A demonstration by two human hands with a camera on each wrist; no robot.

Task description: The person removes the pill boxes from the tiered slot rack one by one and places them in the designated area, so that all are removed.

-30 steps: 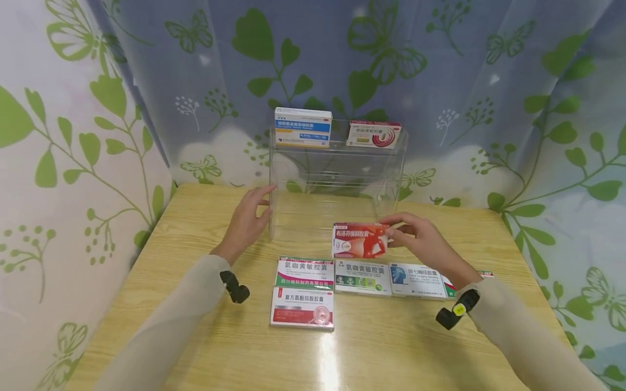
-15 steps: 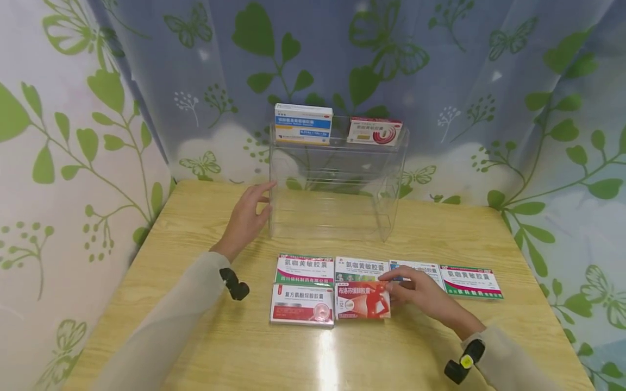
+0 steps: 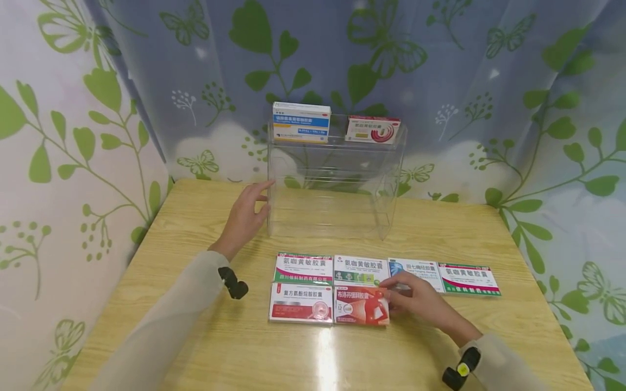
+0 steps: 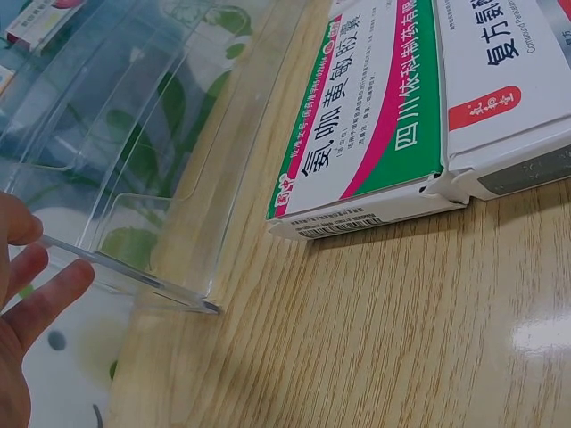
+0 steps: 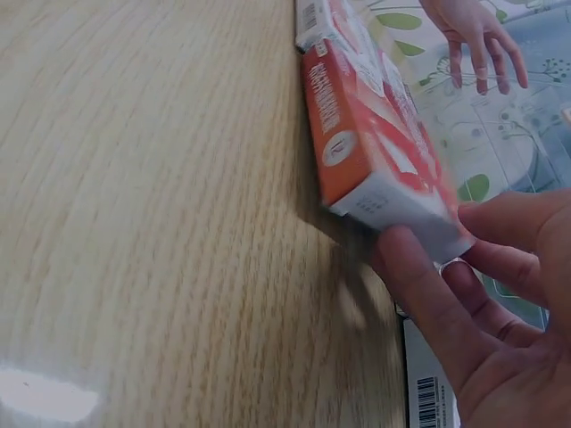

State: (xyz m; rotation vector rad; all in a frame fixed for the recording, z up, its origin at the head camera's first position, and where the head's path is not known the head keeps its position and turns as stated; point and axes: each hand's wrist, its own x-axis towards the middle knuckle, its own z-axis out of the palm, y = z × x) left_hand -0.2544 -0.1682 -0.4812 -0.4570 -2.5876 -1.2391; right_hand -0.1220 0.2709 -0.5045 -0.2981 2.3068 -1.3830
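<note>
My right hand [image 3: 424, 301] pinches the right end of a red and orange medicine box [image 3: 361, 306]. In the right wrist view, thumb and forefinger are at that box's white end [image 5: 401, 218]. The box lies by the right side of a white and red medicine box [image 3: 300, 303] in the front row. My left hand [image 3: 244, 220] rests its fingertips against the left side of a clear plastic display rack [image 3: 337, 214], its fingers fairly straight and spread. A blue and white box [image 3: 301, 123] and a white and red box [image 3: 373, 130] stand on the rack's top tier.
Behind the front row lie a green and pink box [image 3: 303, 270], a white and green box [image 3: 361, 270], a blue and white box [image 3: 417, 273] and another green and pink box [image 3: 469, 279]. A patterned curtain [image 3: 440, 70] hangs behind the wooden table [image 3: 220, 347].
My right hand has carried the red and orange box from just in front of the rack down to the front row, and lowered it there. My left hand has stayed by the rack.
</note>
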